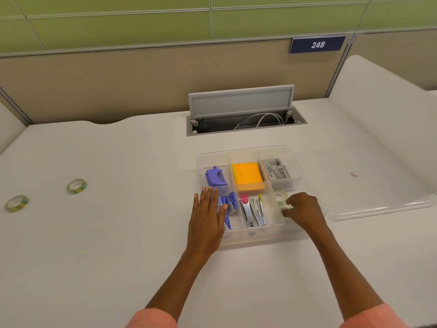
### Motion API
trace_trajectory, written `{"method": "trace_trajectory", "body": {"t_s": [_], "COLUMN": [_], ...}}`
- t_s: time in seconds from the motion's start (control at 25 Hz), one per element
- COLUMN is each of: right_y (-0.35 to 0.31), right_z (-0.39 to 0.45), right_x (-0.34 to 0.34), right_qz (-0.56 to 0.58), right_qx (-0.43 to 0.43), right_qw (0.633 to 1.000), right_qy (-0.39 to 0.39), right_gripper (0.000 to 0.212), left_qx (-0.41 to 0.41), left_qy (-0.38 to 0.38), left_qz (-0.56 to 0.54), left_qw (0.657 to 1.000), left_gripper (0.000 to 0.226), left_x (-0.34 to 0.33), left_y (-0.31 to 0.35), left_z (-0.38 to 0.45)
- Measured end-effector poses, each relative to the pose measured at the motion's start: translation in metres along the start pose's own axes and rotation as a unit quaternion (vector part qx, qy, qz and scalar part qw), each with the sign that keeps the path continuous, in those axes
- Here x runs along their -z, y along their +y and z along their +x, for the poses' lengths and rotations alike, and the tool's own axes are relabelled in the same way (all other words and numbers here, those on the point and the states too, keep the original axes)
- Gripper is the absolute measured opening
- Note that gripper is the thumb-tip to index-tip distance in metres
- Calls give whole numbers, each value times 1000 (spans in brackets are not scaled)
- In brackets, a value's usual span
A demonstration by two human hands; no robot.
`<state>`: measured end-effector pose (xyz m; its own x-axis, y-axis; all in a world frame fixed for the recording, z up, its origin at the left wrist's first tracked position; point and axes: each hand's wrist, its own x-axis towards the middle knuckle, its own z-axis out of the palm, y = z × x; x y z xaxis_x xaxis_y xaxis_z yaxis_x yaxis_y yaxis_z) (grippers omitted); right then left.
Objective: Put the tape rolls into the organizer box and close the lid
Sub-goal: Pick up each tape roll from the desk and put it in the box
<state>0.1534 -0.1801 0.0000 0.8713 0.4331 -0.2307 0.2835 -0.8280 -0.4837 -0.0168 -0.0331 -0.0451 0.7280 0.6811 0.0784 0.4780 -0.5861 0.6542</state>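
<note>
A clear plastic organizer box [246, 235] sits open in the middle of the white desk. My left hand [208, 216] lies flat and open on its front left corner. At the box's front right compartment, my right hand [303, 209] has its fingers curled around a tape roll [280, 197]. Two more tape rolls with green and yellow edges lie far left on the desk: one [76, 185] nearer the middle, the other [16, 203] by the left edge. The clear lid [383, 209] lies flat to the right of the box.
The box holds a purple tool [215, 177], orange sticky notes [248, 176], a grey packet [276, 171], blue packs [230, 205] and staplers [253, 210]. Behind it an open cable hatch [243, 119] is set in the desk. A partition wall stands at the back.
</note>
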Motion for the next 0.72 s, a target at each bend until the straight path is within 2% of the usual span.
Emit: {"method": "trace_trajectory", "body": {"t_s": [0.12,0.32,0.52,0.72], "right_y": [-3,-25,-64,-112], "right_z": [-6,-16,-30,-44], "right_x": [-1,-4,-17,-49], "right_qz": [49,88,105,127], "right_qx": [58,142,202,246], "right_qw": [995,982,972,961], "right_qy": [61,85,53,-21], "right_gripper": [33,30,22,24], "left_qx": [-7,-25,-8,67], "left_qy": [-7,3,42,79], "left_qz": [-8,-24,-4,15], "left_qw": [1000,999,999,995], "left_gripper": [57,56,54,54], "left_x": [3,12,31,62], "left_y": [1,-2,-33,-83], "left_z": [1,1,-14,-33]}}
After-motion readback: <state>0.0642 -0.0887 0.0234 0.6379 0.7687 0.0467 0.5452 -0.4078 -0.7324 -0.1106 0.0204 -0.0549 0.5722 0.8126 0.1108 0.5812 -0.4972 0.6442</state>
